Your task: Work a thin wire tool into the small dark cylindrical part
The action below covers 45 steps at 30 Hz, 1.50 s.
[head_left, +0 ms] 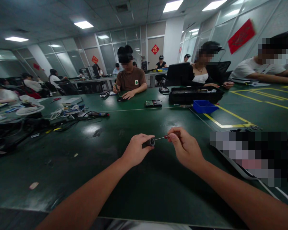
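Over the green tabletop, my left hand [137,149] is closed around a small dark cylindrical part [150,142], its round open end with a pale rim turned to the right. My right hand [186,147] grips the red handle of a screwdriver [167,136]. The thin metal shaft points left, and its tip is at the rim or mouth of the cylinder; I cannot tell whether it is inside. My fingers hide most of the cylinder's body and part of the handle.
A blue bin [205,106] stands before a long black tray [195,95]. A circuit-board device [153,103] lies mid-table. Cables and tools [86,114] spread at the left; a blurred-out device [247,156] lies at the right. Across the table a person in a brown shirt [132,80] works.
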Each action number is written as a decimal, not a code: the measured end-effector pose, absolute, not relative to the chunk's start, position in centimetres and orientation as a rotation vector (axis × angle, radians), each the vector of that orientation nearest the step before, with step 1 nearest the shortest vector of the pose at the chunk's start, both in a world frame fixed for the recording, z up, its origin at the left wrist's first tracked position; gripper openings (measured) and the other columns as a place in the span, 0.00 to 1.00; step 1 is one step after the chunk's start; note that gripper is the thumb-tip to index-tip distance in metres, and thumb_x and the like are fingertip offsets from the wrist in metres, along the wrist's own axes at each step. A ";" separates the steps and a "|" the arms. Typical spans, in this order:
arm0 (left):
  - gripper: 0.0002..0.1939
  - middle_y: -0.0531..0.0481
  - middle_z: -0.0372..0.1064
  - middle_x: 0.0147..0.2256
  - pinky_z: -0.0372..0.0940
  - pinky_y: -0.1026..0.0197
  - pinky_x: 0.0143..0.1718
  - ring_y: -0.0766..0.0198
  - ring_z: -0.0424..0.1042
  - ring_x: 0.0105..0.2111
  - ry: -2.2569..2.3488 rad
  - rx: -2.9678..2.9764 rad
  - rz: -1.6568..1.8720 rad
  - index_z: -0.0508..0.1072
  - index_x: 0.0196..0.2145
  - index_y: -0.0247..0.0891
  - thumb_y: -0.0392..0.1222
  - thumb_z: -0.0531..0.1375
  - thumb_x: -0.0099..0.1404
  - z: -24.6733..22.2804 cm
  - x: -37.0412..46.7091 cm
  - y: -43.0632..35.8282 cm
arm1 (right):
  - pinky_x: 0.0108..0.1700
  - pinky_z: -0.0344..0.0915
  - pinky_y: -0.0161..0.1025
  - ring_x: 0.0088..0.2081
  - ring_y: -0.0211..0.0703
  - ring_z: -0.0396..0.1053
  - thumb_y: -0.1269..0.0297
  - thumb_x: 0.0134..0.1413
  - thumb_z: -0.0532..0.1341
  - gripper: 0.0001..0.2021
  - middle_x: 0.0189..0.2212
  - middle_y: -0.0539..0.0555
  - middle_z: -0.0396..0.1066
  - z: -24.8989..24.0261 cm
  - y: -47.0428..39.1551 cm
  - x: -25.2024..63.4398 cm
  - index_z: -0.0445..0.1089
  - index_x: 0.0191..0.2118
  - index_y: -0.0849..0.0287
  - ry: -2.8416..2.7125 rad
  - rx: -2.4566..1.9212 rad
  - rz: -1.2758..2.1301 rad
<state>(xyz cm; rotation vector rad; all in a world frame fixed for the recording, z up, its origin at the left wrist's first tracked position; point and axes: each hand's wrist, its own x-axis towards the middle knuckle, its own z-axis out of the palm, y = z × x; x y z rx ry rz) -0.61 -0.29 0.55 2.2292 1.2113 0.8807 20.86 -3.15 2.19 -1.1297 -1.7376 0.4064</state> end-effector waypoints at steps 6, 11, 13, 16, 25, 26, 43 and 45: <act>0.23 0.47 0.70 0.48 0.61 0.50 0.56 0.56 0.68 0.51 1.217 2.216 0.872 0.71 0.56 0.49 0.36 0.64 0.63 0.2 -0.8 -0.1 | 0.35 0.66 0.40 0.34 0.44 0.74 0.59 0.69 0.51 0.09 0.33 0.53 0.74 2.6 -3.3 20.8 0.65 0.43 0.55 -1.791 -1.088 0.399; 0.23 0.48 0.70 0.47 0.61 0.50 0.55 0.56 0.67 0.50 1.237 2.225 0.847 0.72 0.56 0.50 0.37 0.64 0.64 0.3 -0.8 -0.1 | 0.35 0.66 0.41 0.34 0.45 0.73 0.60 0.68 0.51 0.09 0.32 0.54 0.74 2.8 -3.2 20.7 0.65 0.43 0.56 -1.849 -1.133 0.351; 0.23 0.48 0.70 0.46 0.61 0.51 0.54 0.56 0.67 0.49 1.238 2.235 0.824 0.72 0.56 0.50 0.36 0.64 0.64 0.3 -0.7 -0.1 | 0.34 0.65 0.40 0.33 0.44 0.73 0.60 0.68 0.52 0.08 0.32 0.54 0.74 2.9 -3.3 20.7 0.65 0.43 0.56 -1.885 -1.132 0.341; 0.23 0.48 0.70 0.46 0.61 0.51 0.53 0.56 0.67 0.49 1.239 2.250 0.798 0.72 0.56 0.49 0.36 0.64 0.63 0.4 -0.6 -0.2 | 0.32 0.64 0.40 0.31 0.44 0.72 0.62 0.67 0.52 0.08 0.32 0.53 0.73 3.1 -3.4 20.6 0.65 0.43 0.56 -1.938 -1.117 0.302; 0.23 0.47 0.69 0.45 0.62 0.52 0.53 0.56 0.67 0.48 1.269 2.258 0.794 0.72 0.56 0.49 0.37 0.63 0.63 0.1 -0.7 0.0 | 0.33 0.63 0.41 0.32 0.46 0.72 0.62 0.67 0.51 0.07 0.32 0.54 0.73 3.4 -3.3 20.5 0.65 0.41 0.56 -1.926 -1.168 0.247; 0.23 0.47 0.69 0.45 0.62 0.52 0.53 0.56 0.67 0.48 1.271 2.258 0.790 0.72 0.56 0.49 0.37 0.63 0.63 0.1 -0.7 0.0 | 0.33 0.63 0.41 0.32 0.46 0.72 0.62 0.67 0.51 0.07 0.32 0.54 0.73 3.5 -3.3 20.5 0.64 0.41 0.56 -1.927 -1.172 0.253; 0.24 0.48 0.67 0.47 0.63 0.54 0.51 0.58 0.68 0.48 1.284 2.166 0.755 0.71 0.57 0.50 0.36 0.63 0.64 0.5 -0.8 -0.1 | 0.34 0.63 0.41 0.32 0.45 0.71 0.61 0.67 0.51 0.08 0.32 0.54 0.73 3.5 -3.4 20.7 0.65 0.42 0.56 -1.902 -1.150 0.222; 0.24 0.48 0.67 0.47 0.63 0.54 0.52 0.58 0.67 0.48 1.264 2.177 0.759 0.71 0.57 0.50 0.36 0.63 0.64 0.4 -0.8 -0.1 | 0.34 0.63 0.40 0.32 0.45 0.71 0.62 0.67 0.51 0.07 0.32 0.54 0.73 3.4 -3.4 20.6 0.66 0.42 0.56 -1.946 -1.121 0.225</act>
